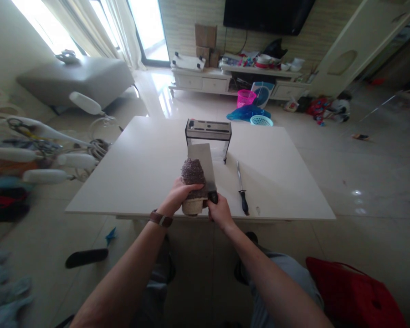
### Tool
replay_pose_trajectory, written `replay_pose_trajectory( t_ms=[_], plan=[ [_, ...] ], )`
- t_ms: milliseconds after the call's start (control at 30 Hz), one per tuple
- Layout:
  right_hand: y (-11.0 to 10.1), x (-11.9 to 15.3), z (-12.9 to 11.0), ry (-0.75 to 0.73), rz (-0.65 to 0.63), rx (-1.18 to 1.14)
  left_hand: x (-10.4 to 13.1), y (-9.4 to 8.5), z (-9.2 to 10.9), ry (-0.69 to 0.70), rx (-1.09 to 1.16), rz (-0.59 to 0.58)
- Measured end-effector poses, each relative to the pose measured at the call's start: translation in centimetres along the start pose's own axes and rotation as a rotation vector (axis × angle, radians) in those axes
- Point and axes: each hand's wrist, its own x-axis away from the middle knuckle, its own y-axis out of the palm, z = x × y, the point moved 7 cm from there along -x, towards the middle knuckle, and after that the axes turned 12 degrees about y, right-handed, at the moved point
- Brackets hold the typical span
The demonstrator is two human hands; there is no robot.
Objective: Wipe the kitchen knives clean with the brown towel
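Note:
A cleaver [202,158] with a broad grey blade points away from me over the white table [273,159]. My right hand [219,211] is wrapped round its black handle. Against the blade's left part lies a rough brown-grey cloth or scrubbing pad [193,175], with a beige part at its near end. My left hand [179,196] grips this pad, thumb across its top. Just beyond the blade stands a knife rack [208,130] with a slotted top and clear sides. To the right a sharpening rod [242,193] with a black handle lies on the table.
White lamp arms and cables [78,146] crowd the table's left side. Beyond the table are a pink basket [246,98], a blue bag [244,112] and a light blue basket [261,120]. A red bag [355,291] is at the lower right.

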Motion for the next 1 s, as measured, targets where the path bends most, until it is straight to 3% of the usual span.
replay_pose_trajectory(
  t_ms=[200, 433, 833, 1000],
  plan=[
    [-0.1, 0.6, -0.8, -0.036, -0.02, 0.099, -1.0, -2.0, 0.7, 0.042, 0.148, 0.159],
    [0.3, 0.8, 0.1, -0.056, -0.101, 0.229, -1.4, -3.9, 1.0, 0.09, 0.316, 0.364],
    [0.5, 1.0, 0.4, 0.086, -0.118, 0.244, -0.9, -2.3, -0.3, 0.03, 0.274, 0.33],
    [0.0, 1.2, 0.3, 0.069, -0.098, 0.22, -0.7, -1.4, -0.9, 0.006, 0.245, 0.276]
  ],
)
